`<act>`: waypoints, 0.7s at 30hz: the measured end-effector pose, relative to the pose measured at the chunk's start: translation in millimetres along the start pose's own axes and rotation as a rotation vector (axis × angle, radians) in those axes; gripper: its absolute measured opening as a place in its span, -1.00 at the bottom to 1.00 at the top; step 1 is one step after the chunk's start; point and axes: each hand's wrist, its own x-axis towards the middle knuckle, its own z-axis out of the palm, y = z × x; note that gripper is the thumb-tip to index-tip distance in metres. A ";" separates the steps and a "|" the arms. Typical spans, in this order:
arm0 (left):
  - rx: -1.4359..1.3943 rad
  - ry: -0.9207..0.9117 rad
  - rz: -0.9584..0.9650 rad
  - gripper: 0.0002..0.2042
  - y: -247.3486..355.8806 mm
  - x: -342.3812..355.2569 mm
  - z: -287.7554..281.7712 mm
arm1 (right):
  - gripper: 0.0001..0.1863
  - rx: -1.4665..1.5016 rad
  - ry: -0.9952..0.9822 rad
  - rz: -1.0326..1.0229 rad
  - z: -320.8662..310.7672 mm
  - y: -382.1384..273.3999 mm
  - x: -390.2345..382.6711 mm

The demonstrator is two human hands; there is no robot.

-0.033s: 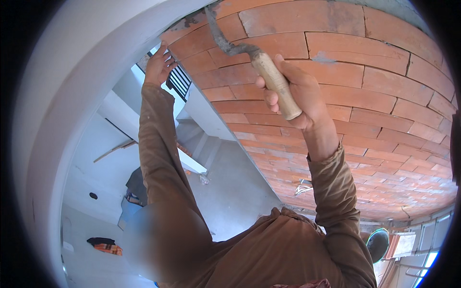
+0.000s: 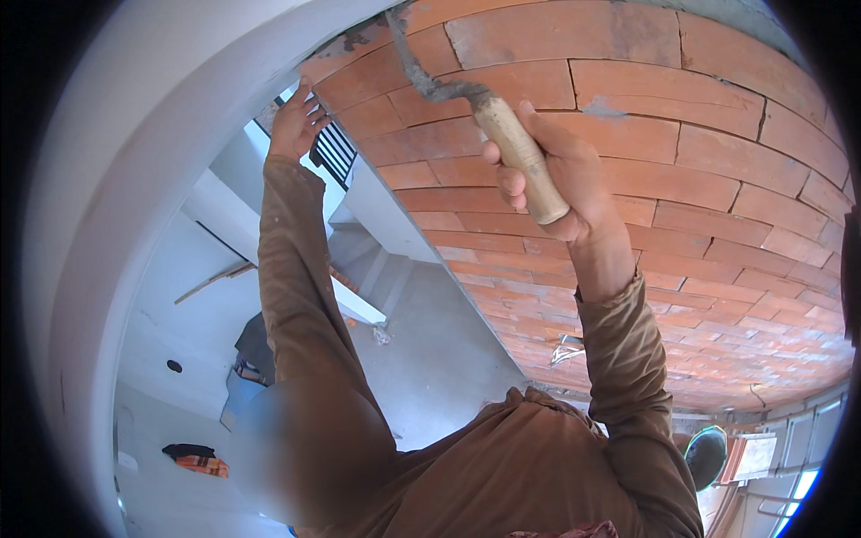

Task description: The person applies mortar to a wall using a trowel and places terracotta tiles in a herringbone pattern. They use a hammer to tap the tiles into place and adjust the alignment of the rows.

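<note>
My right hand (image 2: 578, 170) is wrapped round the pale wooden handle of a trowel (image 2: 520, 157). Its grey, mortar-smeared metal neck bends up and left to the top courses of the orange brick wall (image 2: 664, 184), under a curved white beam (image 2: 134, 152). Little of the blade shows. Raised beside the wall's left end, my left hand (image 2: 294, 125) has its fingers stretched out and apart, the fingertips by the end of an upper brick. Whether they touch it I cannot tell. Dark wet mortar (image 2: 363, 38) marks the bricks near the trowel's tip.
Beyond the wall's left end are a black railing (image 2: 334, 154), steps (image 2: 359, 260) and a grey floor (image 2: 430, 341) far below. Some orange and black cloth (image 2: 202, 461) lies at lower left. A dark round container (image 2: 707, 457) shows at lower right. A blurred patch (image 2: 305, 448) covers the lower left.
My right hand and the trowel handle have shifted very slightly right. My left hand stays where it was.
</note>
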 end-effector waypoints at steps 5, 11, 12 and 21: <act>-0.003 -0.021 0.001 -0.10 3.4 -2.3 3.0 | -0.60 0.158 -0.061 0.002 -12.8 -10.9 -12.2; -0.024 0.010 -0.004 -0.11 2.1 -2.4 0.8 | -0.56 -0.130 0.027 -0.028 -5.2 -12.6 -31.9; -0.016 0.007 -0.005 -0.12 2.2 -2.9 0.1 | -0.55 -0.207 0.052 -0.013 -3.5 -11.9 -32.5; 0.058 0.021 0.031 -0.22 8.2 -17.2 20.0 | -0.56 -0.317 -0.021 0.150 34.2 10.1 5.4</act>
